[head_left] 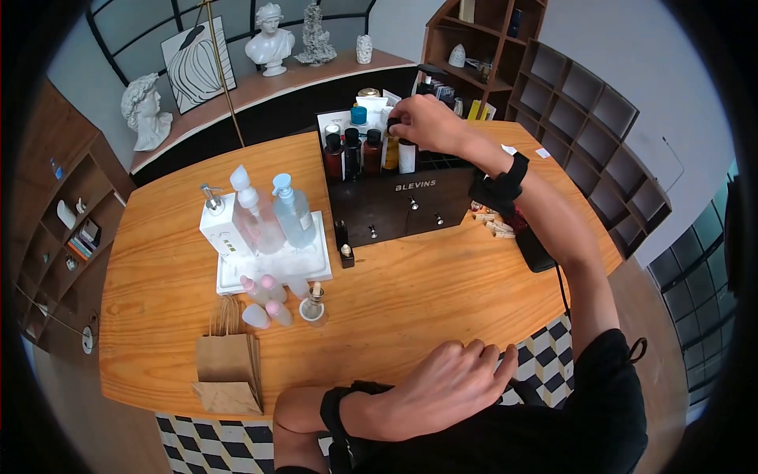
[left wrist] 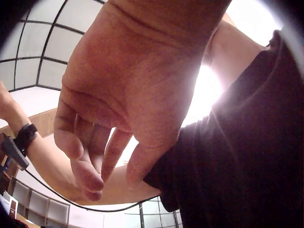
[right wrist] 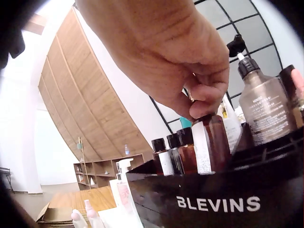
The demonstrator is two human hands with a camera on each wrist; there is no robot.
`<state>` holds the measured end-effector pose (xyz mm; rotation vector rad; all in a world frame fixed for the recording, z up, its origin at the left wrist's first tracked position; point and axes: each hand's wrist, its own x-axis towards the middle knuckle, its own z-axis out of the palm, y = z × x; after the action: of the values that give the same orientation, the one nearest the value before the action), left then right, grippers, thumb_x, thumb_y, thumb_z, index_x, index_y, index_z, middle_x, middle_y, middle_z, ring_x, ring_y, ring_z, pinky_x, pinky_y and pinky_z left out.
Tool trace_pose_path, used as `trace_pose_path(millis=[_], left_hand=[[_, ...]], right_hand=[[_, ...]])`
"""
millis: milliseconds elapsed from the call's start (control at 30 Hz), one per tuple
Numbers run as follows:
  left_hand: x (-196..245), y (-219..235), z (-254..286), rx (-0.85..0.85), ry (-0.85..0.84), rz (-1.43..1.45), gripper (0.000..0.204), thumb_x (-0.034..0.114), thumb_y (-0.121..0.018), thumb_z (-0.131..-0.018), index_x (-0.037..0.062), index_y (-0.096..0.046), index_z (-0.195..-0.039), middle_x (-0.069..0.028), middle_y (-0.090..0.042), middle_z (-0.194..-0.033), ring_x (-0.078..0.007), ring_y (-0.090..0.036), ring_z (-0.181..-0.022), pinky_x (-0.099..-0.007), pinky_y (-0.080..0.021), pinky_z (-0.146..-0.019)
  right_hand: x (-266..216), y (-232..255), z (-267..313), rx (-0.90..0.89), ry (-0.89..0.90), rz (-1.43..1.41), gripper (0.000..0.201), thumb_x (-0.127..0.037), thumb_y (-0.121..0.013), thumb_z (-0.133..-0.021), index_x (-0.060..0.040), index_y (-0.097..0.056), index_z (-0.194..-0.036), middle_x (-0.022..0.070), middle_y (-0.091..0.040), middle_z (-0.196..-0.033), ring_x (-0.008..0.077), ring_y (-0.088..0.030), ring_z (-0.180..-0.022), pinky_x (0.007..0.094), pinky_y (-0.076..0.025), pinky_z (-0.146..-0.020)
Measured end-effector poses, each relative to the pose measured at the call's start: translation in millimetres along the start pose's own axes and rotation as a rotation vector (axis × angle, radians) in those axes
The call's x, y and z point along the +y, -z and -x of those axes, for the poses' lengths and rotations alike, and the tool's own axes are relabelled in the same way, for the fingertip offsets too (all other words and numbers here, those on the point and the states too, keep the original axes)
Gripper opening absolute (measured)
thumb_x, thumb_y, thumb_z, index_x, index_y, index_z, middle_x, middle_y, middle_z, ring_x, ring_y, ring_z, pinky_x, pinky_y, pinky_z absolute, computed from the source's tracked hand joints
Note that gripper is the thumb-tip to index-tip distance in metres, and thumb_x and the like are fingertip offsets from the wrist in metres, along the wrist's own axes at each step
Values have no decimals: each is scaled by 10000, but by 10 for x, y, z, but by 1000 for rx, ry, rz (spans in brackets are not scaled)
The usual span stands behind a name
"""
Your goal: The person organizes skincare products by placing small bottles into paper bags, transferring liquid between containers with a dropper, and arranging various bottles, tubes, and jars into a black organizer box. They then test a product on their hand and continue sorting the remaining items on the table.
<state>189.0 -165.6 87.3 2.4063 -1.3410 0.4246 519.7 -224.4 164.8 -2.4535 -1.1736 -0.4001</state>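
My right hand (head_left: 430,124) reaches over the black organizer box (head_left: 395,209), lettered BLEVINS, and pinches the top of an amber bottle (right wrist: 216,142). That bottle stands upright in the box and has a white label; the fingers hide its cap. Beside it in the right wrist view are several dark-capped brown bottles (right wrist: 186,151) and a grey pump bottle (right wrist: 266,107). My left hand (head_left: 446,387) is held in front of my body near the table's front edge, fingers loosely bent, nothing in it. The left wrist view shows its palm (left wrist: 123,80) bare.
Left of the box, a white tray (head_left: 272,272) bears pump bottles (head_left: 294,212). Small pink-capped bottles (head_left: 276,310), a glass jar (head_left: 313,310) and brown paper bags (head_left: 229,367) are nearer me. A small dark bottle (head_left: 347,254) stands before the box; wooden pegs (head_left: 497,227) lie right.
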Motion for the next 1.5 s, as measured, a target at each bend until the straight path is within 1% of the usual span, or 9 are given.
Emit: trace_pose_path(millis=[233, 333, 600, 700, 933, 1067, 1200, 1300, 1500], left_hand=[[-14, -84, 6, 60, -5, 25, 470, 171, -703, -949, -72, -657, -1349, -97, -632, -828, -192, -689, -740, -331, -551, -543], [-9, -20, -18, 2, 1, -1, 467, 183, -710, -956, -64, -659, -1349, -90, -628, -814, -193, -694, -738, -333, -554, -548], [-30, -25, -12, -4, 2, 14, 473, 164, -710, -928, -71, -658, -1336, -103, -637, -829, -199, -701, -757, -327, -555, -554], [-32, -45, -9, -11, 6, 23, 471, 174, -704, -933, -71, -659, -1333, -108, -650, -847, -202, -702, -778, -326, -561, -565], [-11, -41, -9, -18, 15, 12, 472, 175, -697, -933, -75, -659, -1332, -102, -651, -859, -199, -690, -800, -319, -559, -582], [-8, -63, -1, 19, 5, 6, 487, 187, -713, -925, -69, -660, -1336, -78, -626, -834, -188, -683, -786, -315, -539, -567], [9, -56, 24, 29, 22, 10, 501, 202, -726, -927, -58, -659, -1351, -69, -618, -837, -181, -681, -786, -313, -530, -561], [-1, -37, 23, 45, 12, 13, 488, 204, -724, -937, -50, -663, -1350, -73, -629, -847, -182, -687, -788, -313, -534, -566], [-13, -36, 22, 27, -8, -8, 505, 179, -712, -913, -65, -653, -1351, -120, -683, -905, -207, -708, -808, -327, -559, -591]], right_hand=[[-24, -207, 237, 89, -76, 24, 365, -176, -796, -909, 54, -708, -1179, 286, -751, -1026, 470, -725, -1020, 513, -572, -906], [19, -252, 261, 221, 1, -39, 344, -144, -823, -902, 51, -647, -1124, 171, -673, -827, 367, -679, -805, 471, -522, -763], [-163, -64, 456, 275, -1, 55, 314, -279, -747, -985, 0, -723, -1127, 184, -755, -974, 391, -746, -878, 480, -571, -762], [-298, -15, 585, 462, 138, -10, 229, -273, -738, -1007, -48, -745, -1050, 122, -725, -856, 238, -679, -637, 374, -511, -582], [-623, -604, 1146, -340, 416, 32, 229, -255, -741, -959, -43, -760, -1045, 152, -726, -1167, 370, -758, -872, 472, -619, -747], [-719, -1136, 1153, -237, 435, -1, 323, -142, -690, -986, -21, -684, -1285, 141, -652, -1153, 393, -735, -798, 503, -600, -686], [-661, -1586, 1085, -273, 403, -15, 266, -83, -706, -951, -2, -691, -1204, 138, -637, -1093, 386, -728, -794, 505, -593, -709], [-689, -1638, 1111, -217, 331, -151, 117, -59, -720, -886, 23, -681, -959, 188, -674, -1071, 412, -724, -901, 494, -595, -779], [-834, -1036, 1099, -187, 274, -340, 203, -98, -706, -879, 30, -710, -1036, 201, -724, -1037, 370, -740, -824, 465, -612, -752]])
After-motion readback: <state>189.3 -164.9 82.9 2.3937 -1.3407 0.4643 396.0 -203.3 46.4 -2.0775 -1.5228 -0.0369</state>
